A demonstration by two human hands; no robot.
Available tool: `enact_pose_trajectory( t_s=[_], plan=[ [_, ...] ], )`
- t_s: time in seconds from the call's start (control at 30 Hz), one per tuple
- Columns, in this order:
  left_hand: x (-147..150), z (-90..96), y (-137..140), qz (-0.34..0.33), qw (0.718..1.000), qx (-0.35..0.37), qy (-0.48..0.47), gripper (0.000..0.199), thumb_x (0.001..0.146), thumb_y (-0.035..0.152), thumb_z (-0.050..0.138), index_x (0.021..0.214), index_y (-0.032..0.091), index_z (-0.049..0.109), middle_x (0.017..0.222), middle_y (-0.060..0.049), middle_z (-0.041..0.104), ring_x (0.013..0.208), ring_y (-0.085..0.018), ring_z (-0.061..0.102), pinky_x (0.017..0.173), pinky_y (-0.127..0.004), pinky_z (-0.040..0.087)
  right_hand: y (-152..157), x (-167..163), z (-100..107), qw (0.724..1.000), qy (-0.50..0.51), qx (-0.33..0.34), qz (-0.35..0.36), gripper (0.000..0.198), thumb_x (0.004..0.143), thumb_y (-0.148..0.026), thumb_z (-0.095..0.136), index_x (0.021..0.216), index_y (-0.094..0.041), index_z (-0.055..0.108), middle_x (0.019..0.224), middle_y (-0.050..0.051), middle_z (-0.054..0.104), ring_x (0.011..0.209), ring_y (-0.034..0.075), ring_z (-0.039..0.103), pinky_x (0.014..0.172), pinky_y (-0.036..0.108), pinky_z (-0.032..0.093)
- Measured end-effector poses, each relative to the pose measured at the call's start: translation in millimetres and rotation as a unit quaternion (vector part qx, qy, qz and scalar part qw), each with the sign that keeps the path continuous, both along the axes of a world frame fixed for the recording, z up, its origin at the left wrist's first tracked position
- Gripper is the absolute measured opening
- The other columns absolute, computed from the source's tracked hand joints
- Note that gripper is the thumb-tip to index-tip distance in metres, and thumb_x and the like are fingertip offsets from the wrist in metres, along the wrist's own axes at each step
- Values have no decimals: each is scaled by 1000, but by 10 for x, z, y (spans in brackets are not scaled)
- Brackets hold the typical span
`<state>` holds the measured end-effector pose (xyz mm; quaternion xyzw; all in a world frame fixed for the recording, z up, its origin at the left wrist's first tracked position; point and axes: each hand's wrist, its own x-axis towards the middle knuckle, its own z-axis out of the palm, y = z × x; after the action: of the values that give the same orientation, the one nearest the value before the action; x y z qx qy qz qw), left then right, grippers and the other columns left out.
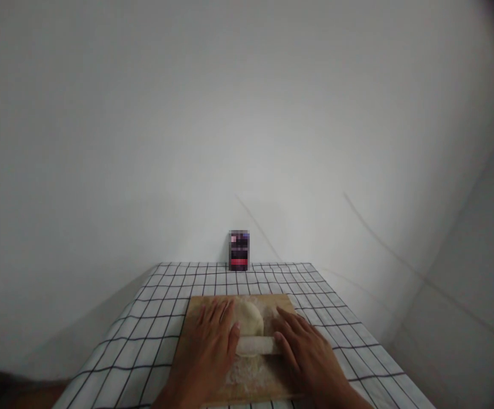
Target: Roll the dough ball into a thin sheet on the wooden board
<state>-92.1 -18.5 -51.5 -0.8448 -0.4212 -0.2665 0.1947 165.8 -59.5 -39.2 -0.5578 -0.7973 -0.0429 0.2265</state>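
Note:
A pale rolling pin (257, 345) lies crosswise on a floured wooden board (268, 380). Just beyond it, a flattened round of dough (250, 318) rests on the board, its front edge at the pin and its left side partly covered by my left hand. My left hand (215, 335) lies over the pin's left end, fingers stretched forward. Over the right end is my right hand (300, 341), fingers also extended and slightly spread. Both palms hide the pin's ends. Neither hand's fingers wrap round it.
Loose flour (247, 372) is scattered on the near part of the board. A white checked cloth (144, 335) covers the table. At the far edge, a small dark package with a red band (239, 251), blurred by pixels, stands against the white wall (238, 142). Part of a limb (20, 391) shows lower left.

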Motion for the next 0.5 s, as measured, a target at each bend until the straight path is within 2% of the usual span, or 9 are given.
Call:
enact_pose_trajectory(
  t_s=[0.1, 0.2, 0.3, 0.4, 0.5],
  plan=[
    [-23, -4, 9, -15, 999, -40, -4, 44, 107, 33, 37, 145, 18, 53, 146, -14, 62, 137, -29, 56, 114, -54, 46, -58, -22, 37, 1000, -18, 1, -12, 36, 108, -39, 34, 109, -25, 67, 122, 11, 70, 111, 28, 67, 94, 44, 53],
    [-16, 84, 69, 2, 992, -119, -42, 43, 107, 31, 35, 142, 19, 56, 140, -11, 67, 131, -26, 62, 111, -49, 49, -28, -41, 129, 998, -32, -41, -25, 40, 109, -40, 33, 91, -23, 64, 94, 7, 71, 85, 22, 69, 76, 33, 49],
    [10, 247, 132, 22, 977, -190, -95, 44, 107, 34, 33, 138, 20, 61, 136, -9, 71, 125, -24, 66, 109, -45, 52, 90, -48, 257, 997, -27, -56, -34, 50, 111, -41, 29, 83, -22, 65, 86, 5, 71, 72, 17, 67, 65, 28, 41],
    [33, 405, 180, 29, 965, -222, -133, 44, 107, 36, 31, 131, 22, 65, 131, -7, 73, 121, -24, 69, 105, -43, 54, 259, -62, 424, 997, -42, -46, -36, 55, 111, -41, 28, 78, -21, 68, 83, 5, 73, 70, 16, 68, 62, 28, 36],
    [51, 486, 232, 50, 957, -249, -143, 46, 106, 38, 30, 131, 21, 65, 135, -8, 72, 125, -24, 66, 109, -42, 50, 413, -94, 579, 995, -70, -44, -47, 56, 111, -41, 31, 76, -20, 71, 81, 5, 75, 69, 17, 69, 60, 29, 32]
  ],
)
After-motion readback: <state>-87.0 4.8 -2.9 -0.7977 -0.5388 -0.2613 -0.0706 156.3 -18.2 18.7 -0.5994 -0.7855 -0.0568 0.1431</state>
